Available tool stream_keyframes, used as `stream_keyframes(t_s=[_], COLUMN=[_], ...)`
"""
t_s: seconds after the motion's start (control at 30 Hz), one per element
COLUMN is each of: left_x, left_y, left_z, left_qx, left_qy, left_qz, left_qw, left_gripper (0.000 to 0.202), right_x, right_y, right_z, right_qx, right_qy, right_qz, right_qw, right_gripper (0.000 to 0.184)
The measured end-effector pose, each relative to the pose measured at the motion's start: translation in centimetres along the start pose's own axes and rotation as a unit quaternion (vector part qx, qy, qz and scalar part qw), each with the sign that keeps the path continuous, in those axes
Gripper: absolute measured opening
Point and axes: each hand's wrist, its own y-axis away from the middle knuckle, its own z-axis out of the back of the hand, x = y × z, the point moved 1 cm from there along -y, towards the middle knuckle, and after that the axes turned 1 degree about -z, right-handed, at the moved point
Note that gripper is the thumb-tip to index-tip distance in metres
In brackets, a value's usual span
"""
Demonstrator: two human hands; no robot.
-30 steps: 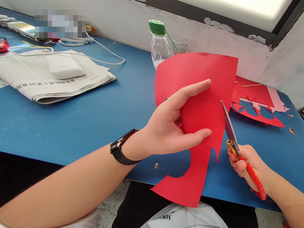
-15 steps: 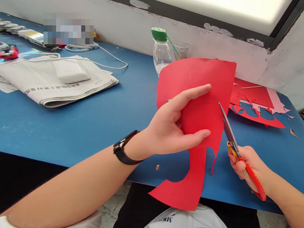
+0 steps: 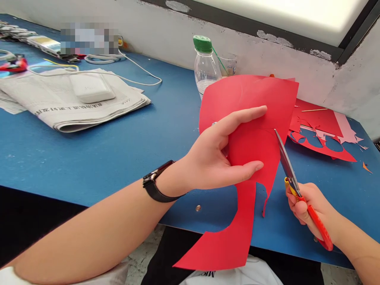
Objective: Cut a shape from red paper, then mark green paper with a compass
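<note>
My left hand (image 3: 218, 156) grips a sheet of red paper (image 3: 252, 103) above the blue table (image 3: 118, 146), thumb and forefinger on the near face, the other fingers behind. A long curved strip of the sheet hangs down toward my lap. My right hand (image 3: 308, 208) is closed on red-handled scissors (image 3: 292, 182), whose blades point up into the sheet's right edge along a curved cut. A dark watch sits on my left wrist.
Red paper offcuts (image 3: 323, 130) lie at the right by the wall. A clear bottle with a green cap (image 3: 205, 63) and a glass stand behind the sheet. A folded newspaper (image 3: 74, 107) with a white box and cables lies at left.
The hanging strip has swung lower and leftward, and the sheet has tilted slightly. The scissors hold nearly the same spot in the cut. The view has shifted a little.
</note>
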Motion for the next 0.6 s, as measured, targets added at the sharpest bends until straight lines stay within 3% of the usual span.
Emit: stream_keyframes(t_s=[0.6], left_x=[0.40], left_y=[-0.38], left_z=[0.92], left_qx=[0.041], left_qy=[-0.007], left_qz=[0.028], left_qw=[0.999], left_gripper=[0.094], right_x=[-0.12], right_y=[-0.01], right_z=[0.17], right_qx=[0.009], right_qy=[-0.002], right_qz=[-0.008], right_qw=[1.000], right_gripper=[0.078])
